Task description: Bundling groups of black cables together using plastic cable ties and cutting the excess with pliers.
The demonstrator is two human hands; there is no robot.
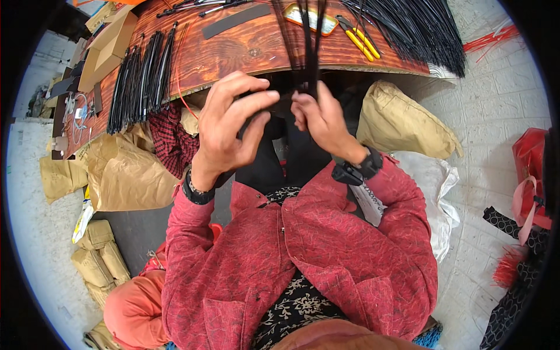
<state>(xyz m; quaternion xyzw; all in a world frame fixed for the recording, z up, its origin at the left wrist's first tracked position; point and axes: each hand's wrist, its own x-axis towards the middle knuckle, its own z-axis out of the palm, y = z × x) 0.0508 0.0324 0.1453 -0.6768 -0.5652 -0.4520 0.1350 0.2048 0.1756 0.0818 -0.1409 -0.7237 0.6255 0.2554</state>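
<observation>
I hold a thin bundle of black strips [308, 41] in front of my chest, just at the near edge of the wooden worktop [245, 46]. My right hand [319, 116] is closed around the lower end of the bundle, with the fingers pinching it from the side. My left hand [230, 125] is half open; its thumb and first fingers meet at the same low end, touching it, and the other fingers are spread loose. What exactly passes between the fingertips I cannot see, because the hands cover it.

The strips rise from my hands and cross over the worktop toward its far side. I judge them light and quite stiff, but springy, so they will fan apart if the grip is weak. Their surface looks smooth and perhaps slippery. The best place to take them is near the bottom, where they are gathered together, not higher where they spread.

On the worktop, well apart to my left, lies a row of black bundles [140, 76]. To my right there is a bigger pile of loose black strips [420, 29], and yellow-handled pliers [359, 38] lie near it. Brown paper sacks [128, 169] lie on the floor under the worktop.
</observation>
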